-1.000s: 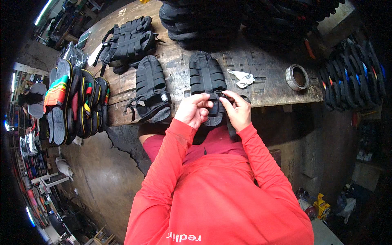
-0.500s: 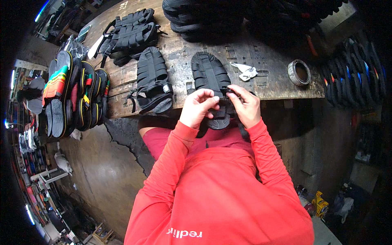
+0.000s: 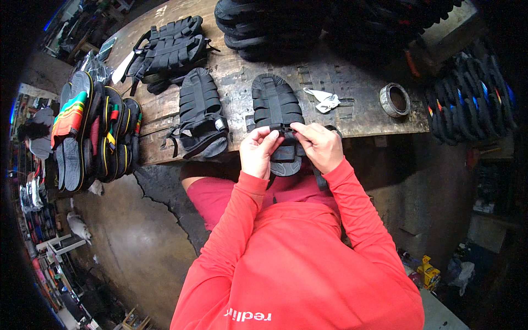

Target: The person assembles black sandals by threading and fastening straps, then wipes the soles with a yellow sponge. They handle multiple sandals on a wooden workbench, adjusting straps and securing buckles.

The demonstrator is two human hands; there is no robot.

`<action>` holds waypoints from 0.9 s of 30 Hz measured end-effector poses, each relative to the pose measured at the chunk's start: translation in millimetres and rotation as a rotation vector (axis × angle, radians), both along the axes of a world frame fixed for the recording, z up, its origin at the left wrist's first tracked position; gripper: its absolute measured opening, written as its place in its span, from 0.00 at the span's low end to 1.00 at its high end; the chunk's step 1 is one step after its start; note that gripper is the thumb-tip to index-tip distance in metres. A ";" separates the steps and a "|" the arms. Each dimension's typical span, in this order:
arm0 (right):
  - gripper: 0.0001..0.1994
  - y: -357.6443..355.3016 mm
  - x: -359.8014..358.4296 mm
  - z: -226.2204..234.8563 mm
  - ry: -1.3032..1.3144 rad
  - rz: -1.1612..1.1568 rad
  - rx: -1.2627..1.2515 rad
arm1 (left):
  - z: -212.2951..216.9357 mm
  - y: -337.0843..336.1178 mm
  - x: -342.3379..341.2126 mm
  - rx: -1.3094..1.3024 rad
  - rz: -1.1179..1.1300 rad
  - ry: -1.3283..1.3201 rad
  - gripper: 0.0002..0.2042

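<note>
A black strappy sandal point(image 3: 276, 102) lies at the table's near edge, its toe end pointing away from me and its heel end over the edge. My left hand point(image 3: 257, 149) pinches a black ankle strap from the left side. From the right, my right hand point(image 3: 319, 144) pinches the strap's other side, its fingertips by a small dark buckle point(image 3: 285, 128). The fingertips nearly meet above the sandal's rear part; whether the buckle is fastened I cannot tell. A similar black sandal point(image 3: 201, 107) rests to the left, its strap end hanging loose.
The worn wooden table point(image 3: 352, 66) also bears a pair of black sandals point(image 3: 169, 52), stacked black footwear point(image 3: 269, 27), a crumpled white scrap point(image 3: 323, 100) and a tape roll point(image 3: 395, 100). Colourful-strapped sandals point(image 3: 82, 129) stand at the left; more footwear point(image 3: 467, 104) is at the right.
My right hand has moved left and closer to my left hand, bringing the small black buckle over the sandal's middle. The whole view has shifted slightly.
</note>
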State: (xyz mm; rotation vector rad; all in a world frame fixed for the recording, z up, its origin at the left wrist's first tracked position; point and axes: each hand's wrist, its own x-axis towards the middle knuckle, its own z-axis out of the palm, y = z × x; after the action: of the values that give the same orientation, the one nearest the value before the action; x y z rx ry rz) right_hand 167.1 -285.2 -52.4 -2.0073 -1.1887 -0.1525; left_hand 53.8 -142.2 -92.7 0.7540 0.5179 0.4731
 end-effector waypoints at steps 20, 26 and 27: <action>0.12 17.2 -4.5 34.0 -0.178 0.110 -0.218 | 18.7 27.4 -17.5 1.597 0.108 0.251 0.23; 0.14 38.6 -0.1 43.2 -0.220 0.169 -0.176 | 13.8 33.1 -18.3 1.764 0.075 0.213 0.20; 0.15 38.5 1.3 43.6 -0.221 0.132 -0.123 | 16.2 34.5 -19.2 1.783 0.102 0.231 0.20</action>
State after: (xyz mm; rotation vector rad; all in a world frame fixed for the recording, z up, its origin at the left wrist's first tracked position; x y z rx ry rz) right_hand 168.4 -246.7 -8.7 -2.0496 -1.4980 -0.2452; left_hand 34.6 -107.7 -76.5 2.5119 0.2255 0.9237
